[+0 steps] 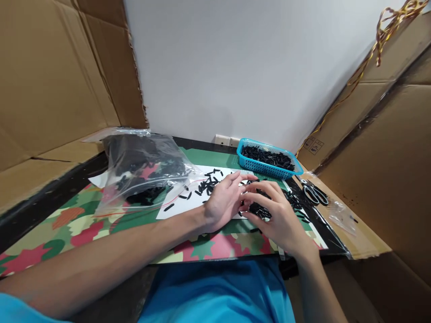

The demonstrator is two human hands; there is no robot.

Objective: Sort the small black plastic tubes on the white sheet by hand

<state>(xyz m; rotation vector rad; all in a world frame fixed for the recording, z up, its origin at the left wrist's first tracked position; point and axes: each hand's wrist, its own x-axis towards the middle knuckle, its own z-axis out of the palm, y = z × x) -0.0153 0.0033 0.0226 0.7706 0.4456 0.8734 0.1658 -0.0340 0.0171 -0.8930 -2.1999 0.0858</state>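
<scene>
Small black pieces (208,185) lie scattered over white paper (178,202) in the middle of the table. My left hand (226,201) rests on its side above the paper, palm turned to the right and fingers stretched out. Facing it, my right hand (274,211) curves over a pile of the black pieces (261,210), its fingers spread and their tips near my left fingers. Nothing can be made out gripped in either hand. More pieces (298,204) spread to the right of my right hand.
A blue basket (269,169) full of black pieces stands at the back right. Scissors (314,193) and a small clear bag (341,217) lie at the right. A large clear bag (144,166) with dark contents lies at the left. Cardboard walls (57,80) flank the table.
</scene>
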